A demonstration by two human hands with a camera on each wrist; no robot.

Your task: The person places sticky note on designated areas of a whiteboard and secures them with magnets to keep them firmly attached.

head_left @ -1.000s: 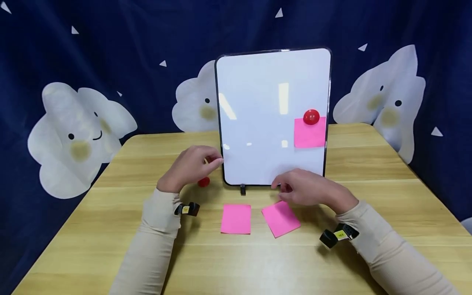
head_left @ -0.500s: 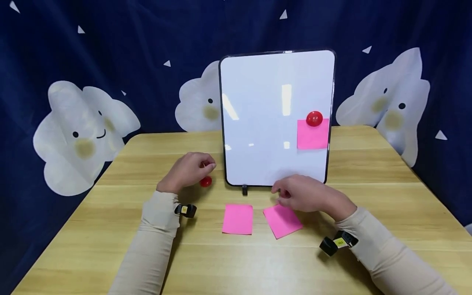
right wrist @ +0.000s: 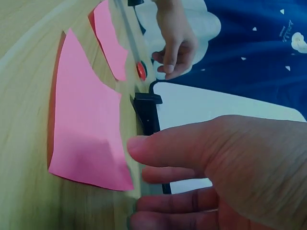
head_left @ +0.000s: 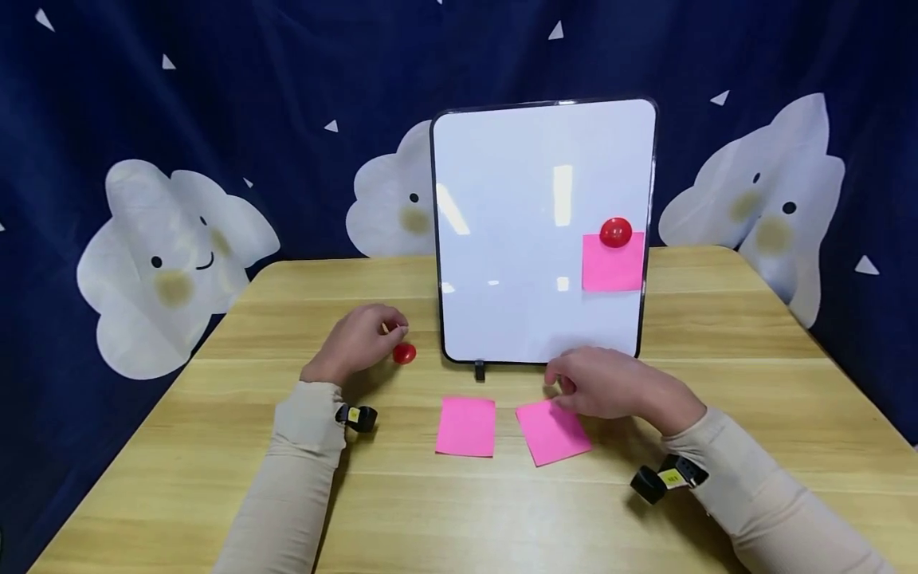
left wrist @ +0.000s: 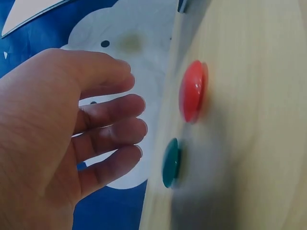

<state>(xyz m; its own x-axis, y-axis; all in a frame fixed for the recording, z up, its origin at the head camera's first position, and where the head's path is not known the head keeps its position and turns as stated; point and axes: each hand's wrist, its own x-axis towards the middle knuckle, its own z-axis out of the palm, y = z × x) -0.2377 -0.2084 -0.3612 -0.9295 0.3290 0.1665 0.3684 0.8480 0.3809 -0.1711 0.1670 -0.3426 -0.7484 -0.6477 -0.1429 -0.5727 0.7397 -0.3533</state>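
My left hand [head_left: 362,343], fingers loosely bent and holding nothing, hovers beside a round red magnet [head_left: 405,353] on the table. The left wrist view shows that red magnet [left wrist: 193,92] with a green magnet [left wrist: 171,164] near it, both apart from the fingers. Below the whiteboard's [head_left: 541,231] lower edge, my right hand [head_left: 606,383] hangs relaxed over the far edge of a tilted pink sticky note [head_left: 554,433], its thumb and fingers spread apart with nothing between them. A second pink sticky note [head_left: 465,427] lies to the left. Another pink note [head_left: 612,265] hangs on the board under a red magnet [head_left: 616,233].
The whiteboard stands upright on the wooden table [head_left: 430,510], a small black foot [head_left: 480,370] showing at its lower left. Behind the table hangs a dark blue curtain [head_left: 287,72] with white cloud faces.
My left hand has drawn back from the board's left edge and come lower, closer to the loose red magnet. The right hand has come slightly nearer to me. Notes and board stay put.
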